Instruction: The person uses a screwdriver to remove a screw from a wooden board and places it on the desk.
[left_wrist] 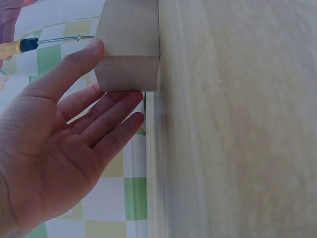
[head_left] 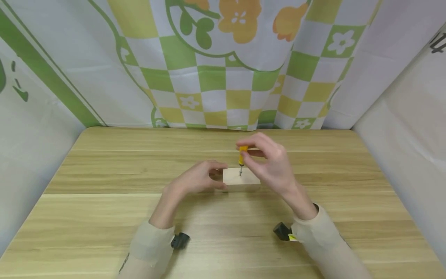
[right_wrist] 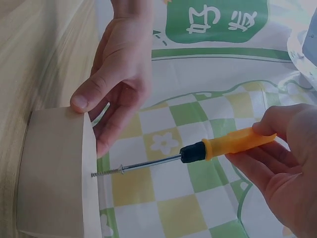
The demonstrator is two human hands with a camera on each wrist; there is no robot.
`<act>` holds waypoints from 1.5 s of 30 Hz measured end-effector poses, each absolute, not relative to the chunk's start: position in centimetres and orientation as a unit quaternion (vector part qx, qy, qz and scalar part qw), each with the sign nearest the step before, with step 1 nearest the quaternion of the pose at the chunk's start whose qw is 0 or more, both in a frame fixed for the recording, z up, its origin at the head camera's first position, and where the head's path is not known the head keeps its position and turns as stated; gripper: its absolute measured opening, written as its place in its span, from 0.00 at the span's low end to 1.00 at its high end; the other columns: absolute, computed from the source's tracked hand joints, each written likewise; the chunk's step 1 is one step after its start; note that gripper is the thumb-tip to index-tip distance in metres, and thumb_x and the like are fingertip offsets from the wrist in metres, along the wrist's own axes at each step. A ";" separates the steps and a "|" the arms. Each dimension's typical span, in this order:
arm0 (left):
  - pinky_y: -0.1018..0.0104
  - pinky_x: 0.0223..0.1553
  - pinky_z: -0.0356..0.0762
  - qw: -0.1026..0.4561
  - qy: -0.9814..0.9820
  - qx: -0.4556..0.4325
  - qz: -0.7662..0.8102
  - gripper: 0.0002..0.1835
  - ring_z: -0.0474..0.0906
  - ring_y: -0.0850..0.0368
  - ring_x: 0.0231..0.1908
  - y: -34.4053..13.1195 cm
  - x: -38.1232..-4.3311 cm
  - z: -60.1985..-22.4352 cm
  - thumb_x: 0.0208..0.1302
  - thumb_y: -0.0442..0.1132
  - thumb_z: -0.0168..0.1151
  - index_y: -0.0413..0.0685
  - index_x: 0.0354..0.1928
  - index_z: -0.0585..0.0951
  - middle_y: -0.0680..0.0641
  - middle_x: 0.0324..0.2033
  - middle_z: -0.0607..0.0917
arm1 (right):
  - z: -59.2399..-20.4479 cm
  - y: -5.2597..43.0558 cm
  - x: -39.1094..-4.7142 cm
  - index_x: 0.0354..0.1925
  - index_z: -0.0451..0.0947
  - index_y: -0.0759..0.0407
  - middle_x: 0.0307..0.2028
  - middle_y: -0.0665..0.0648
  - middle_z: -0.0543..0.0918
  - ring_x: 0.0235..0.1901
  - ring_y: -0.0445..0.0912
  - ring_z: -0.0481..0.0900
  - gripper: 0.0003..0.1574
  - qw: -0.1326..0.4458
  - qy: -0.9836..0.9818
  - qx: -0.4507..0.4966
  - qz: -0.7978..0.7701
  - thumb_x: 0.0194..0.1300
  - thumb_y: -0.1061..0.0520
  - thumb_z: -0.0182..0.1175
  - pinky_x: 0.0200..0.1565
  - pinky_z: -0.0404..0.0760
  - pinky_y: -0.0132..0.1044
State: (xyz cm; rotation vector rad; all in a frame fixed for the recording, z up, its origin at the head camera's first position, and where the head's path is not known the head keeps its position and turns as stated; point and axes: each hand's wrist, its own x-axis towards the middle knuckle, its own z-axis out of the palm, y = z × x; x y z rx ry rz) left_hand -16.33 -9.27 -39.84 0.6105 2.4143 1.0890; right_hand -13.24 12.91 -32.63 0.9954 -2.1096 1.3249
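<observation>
A pale wooden block [head_left: 232,177] lies on the table, and a screw [right_wrist: 107,173] stands upright in its top face, much of its thread showing. My left hand [head_left: 196,178] grips the block's left end, thumb on the near side and fingers on the far side. In my right hand [head_left: 273,166] is a screwdriver [right_wrist: 233,143] with a yellow-orange handle and black collar, pinched by the handle between thumb and fingers. Its steel shaft points down, the tip meeting the screw head. The left wrist view shows the block's end face and the left palm [left_wrist: 54,153].
The wood-grain table [head_left: 104,217] spreads around both hands. Behind its far edge hangs a green, yellow and white checked cloth [head_left: 212,81]. White sheets [head_left: 400,116] stand along the sides. A small black device [head_left: 180,240] sits at the left wrist, another [head_left: 282,231] at the right.
</observation>
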 end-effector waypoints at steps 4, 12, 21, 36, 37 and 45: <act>0.54 0.65 0.74 0.211 0.869 0.218 0.392 0.37 0.78 0.51 0.61 -9.2 -16.3 -39.8 0.56 0.48 0.75 0.48 0.68 0.74 0.48 0.63 0.79 | -32.5 13.0 -13.2 0.44 0.82 0.69 0.41 0.61 0.85 0.40 0.52 0.86 0.15 0.207 -0.771 0.352 0.489 0.58 0.76 0.63 0.44 0.87 0.33; 0.52 0.65 0.74 0.213 0.871 0.209 0.391 0.37 0.77 0.50 0.62 -9.3 -16.0 -39.7 0.56 0.49 0.74 0.50 0.68 0.74 0.49 0.64 0.78 | -32.2 12.8 -13.4 0.44 0.83 0.63 0.43 0.58 0.80 0.43 0.47 0.81 0.14 0.181 -0.790 0.333 0.483 0.59 0.72 0.66 0.44 0.88 0.38; 0.54 0.65 0.74 0.211 0.869 0.214 0.393 0.36 0.78 0.53 0.60 -9.2 -16.0 -39.9 0.56 0.48 0.75 0.50 0.67 0.75 0.51 0.62 0.79 | -32.2 12.4 -13.3 0.39 0.85 0.63 0.36 0.57 0.80 0.33 0.44 0.81 0.11 0.253 -0.809 0.308 0.431 0.55 0.68 0.72 0.30 0.86 0.30; 0.53 0.65 0.73 0.211 0.867 0.218 0.395 0.37 0.79 0.51 0.60 -9.1 -16.1 -39.8 0.55 0.50 0.75 0.49 0.67 0.75 0.48 0.63 0.79 | -32.0 13.3 -13.3 0.39 0.85 0.67 0.35 0.60 0.85 0.34 0.49 0.86 0.13 0.252 -0.777 0.347 0.462 0.53 0.74 0.70 0.37 0.87 0.30; 0.53 0.65 0.74 0.211 0.868 0.217 0.394 0.37 0.79 0.51 0.60 -9.2 -16.2 -39.8 0.55 0.50 0.75 0.49 0.67 0.74 0.48 0.63 0.79 | -32.0 13.4 -13.3 0.39 0.85 0.67 0.35 0.60 0.85 0.34 0.49 0.86 0.13 0.248 -0.776 0.349 0.463 0.53 0.74 0.70 0.37 0.87 0.30; 0.53 0.65 0.74 0.206 0.866 0.220 0.400 0.36 0.80 0.52 0.58 -9.3 -16.3 -40.0 0.55 0.47 0.75 0.48 0.67 0.75 0.48 0.60 0.81 | -31.9 13.7 -13.2 0.42 0.86 0.66 0.41 0.60 0.89 0.39 0.50 0.88 0.14 0.223 -0.791 0.347 0.452 0.57 0.75 0.65 0.42 0.87 0.31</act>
